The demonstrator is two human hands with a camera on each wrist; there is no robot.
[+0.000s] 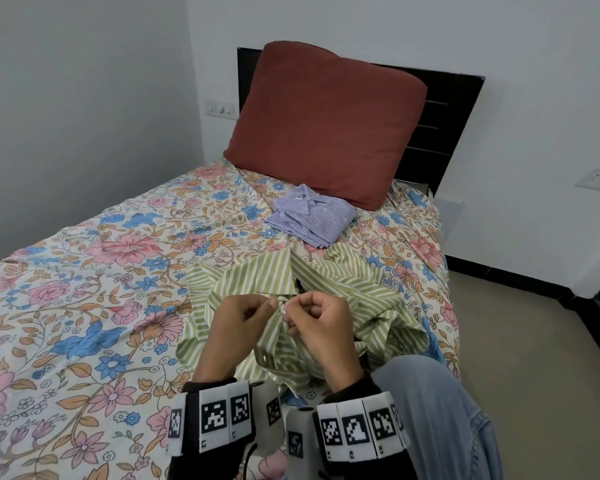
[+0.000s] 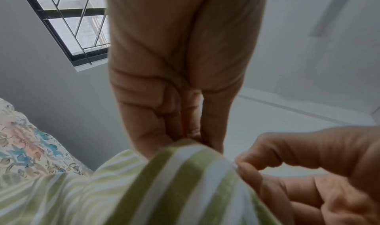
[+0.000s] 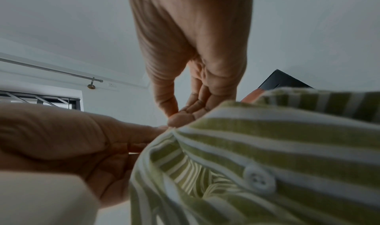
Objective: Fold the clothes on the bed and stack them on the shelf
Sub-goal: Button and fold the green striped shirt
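wrist bands (image 1: 219, 415): I see tagged bands nearest me
left hand (image 1: 238, 318): pinching green striped shirt (image 1: 343, 282) placket
right hand (image 1: 317, 320): pinching same shirt at button (image 3: 259, 179)
shirt: crumpled on bed (image 1: 84, 271), near edge
blue striped shirt (image 1: 310, 214): folded, by red pillow (image 1: 326, 123)

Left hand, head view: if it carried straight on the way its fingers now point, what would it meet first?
Probably the right hand: the left hand points at it across the green striped shirt both pinch, almost touching.

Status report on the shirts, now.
Left hand and right hand pinch green striped shirt at its placket. Blue striped shirt lies folded near pillow. Nothing obstructing.
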